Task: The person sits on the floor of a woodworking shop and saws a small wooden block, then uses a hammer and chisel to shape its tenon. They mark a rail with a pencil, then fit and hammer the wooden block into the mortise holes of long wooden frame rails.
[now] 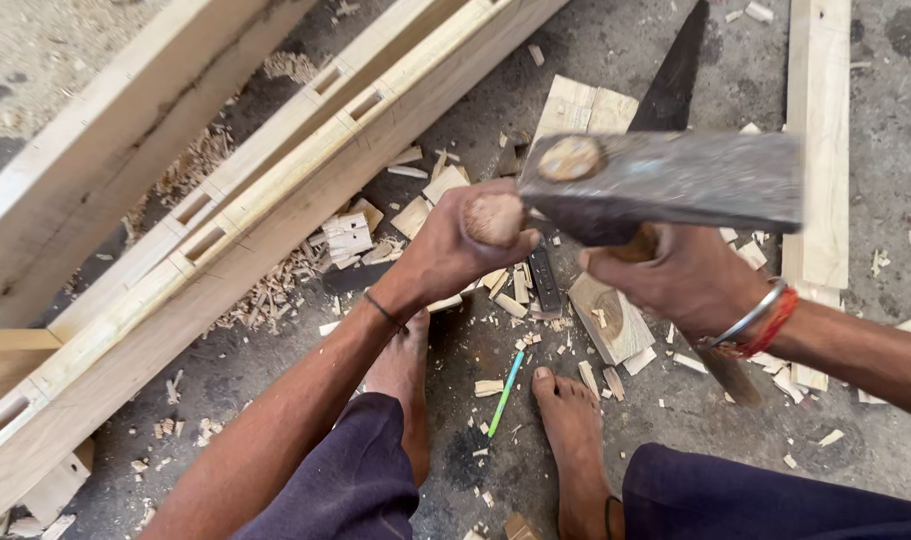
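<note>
My left hand (455, 250) is closed around a chisel whose round wooden handle end (493, 218) sticks up out of the fist; its blade (545, 282) points down toward a wood block (607, 322) on the floor. My right hand (680, 275) grips the wooden handle of a heavy hammer. The hammer's dark metal head (665, 180) hangs, slightly blurred, just right of the chisel's handle end. My bare feet (570, 430) rest on the floor on either side below the block.
Long mortised timber frame pieces (275, 190) lie diagonally at left. A handsaw blade (675, 75) and a pale plank (818, 140) lie at upper right. A green pen (505, 382), wood chips and offcuts litter the concrete floor.
</note>
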